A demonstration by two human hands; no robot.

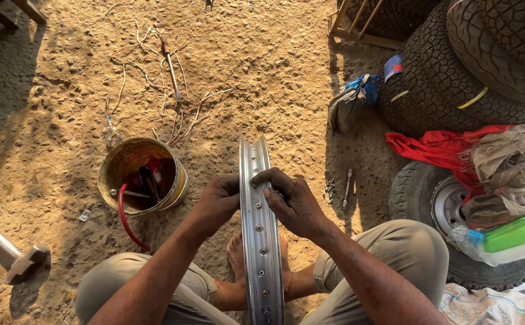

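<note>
Wheel rim upright, left hand and right hand gripping.

Left hand and right hand, both gripping

Warm, low sunlight from the upper left, long dark shadows, sharp focus, slight wide-angle edge bending.

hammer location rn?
In the head view the hammer lies on the sandy ground at the far left edge, left of the person's left knee and below-left of the yellow tin bucket.
</note>
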